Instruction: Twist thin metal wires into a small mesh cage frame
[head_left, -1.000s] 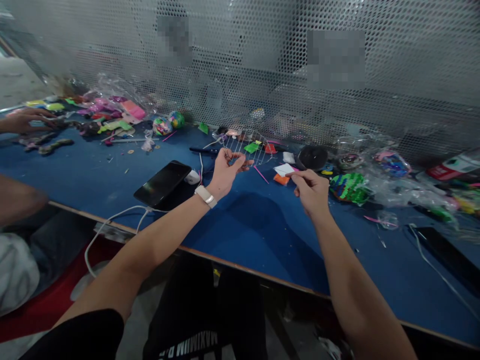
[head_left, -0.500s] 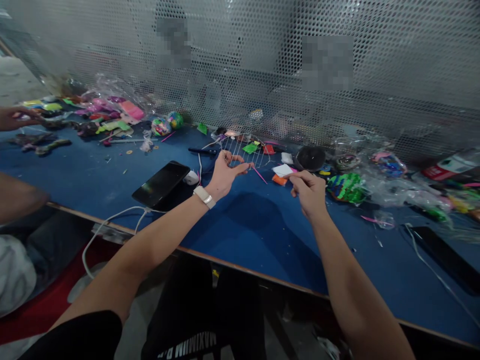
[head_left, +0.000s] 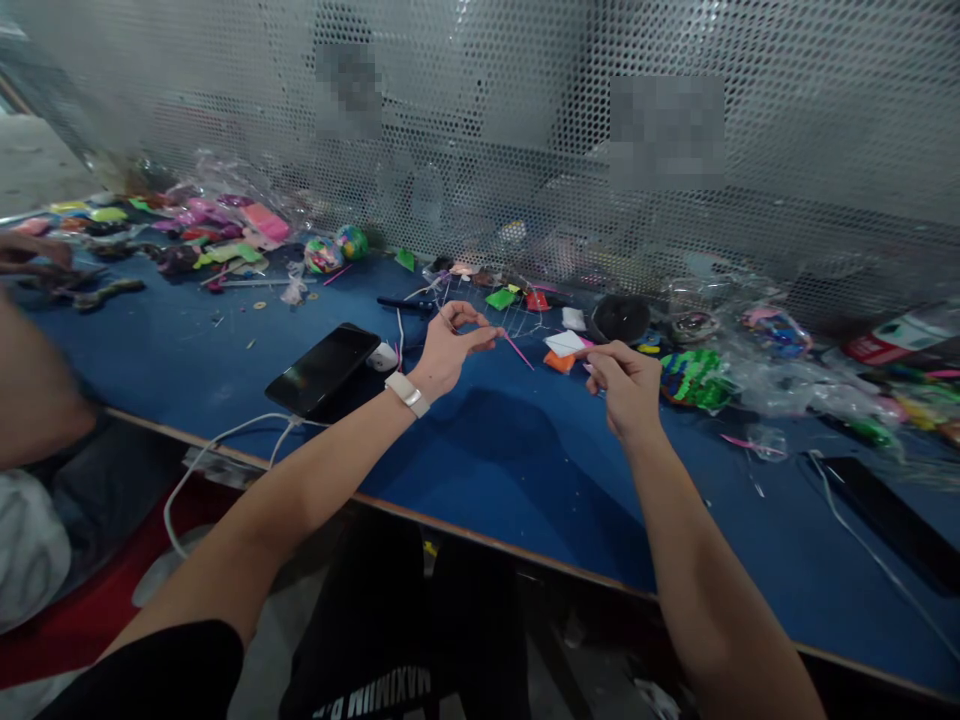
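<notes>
Thumb and fingertips of my left hand [head_left: 450,350] pinch the near edge of a thin wire frame [head_left: 517,312] strung with fine strands. A pink stick [head_left: 518,351] lies by those fingertips. To the right, my right hand [head_left: 626,385] is closed in a pinch on something too thin to make out. Beside its fingertips are a white packet [head_left: 564,343] and an orange packet [head_left: 559,363]. Beyond the frame are a green packet [head_left: 500,299] and a red packet [head_left: 537,301].
A phone [head_left: 324,368] with a white cable lies left on the blue table [head_left: 465,470]. Another phone [head_left: 889,520] is at right. A black bowl [head_left: 621,318], plastic bags and a bottle [head_left: 900,338] line the perforated panel. Another person's hand [head_left: 34,255] is far left.
The wire frame has tilted and shifted slightly. My right hand has moved a little to the right. The other person's hand at the far left has come lower, onto dark pieces.
</notes>
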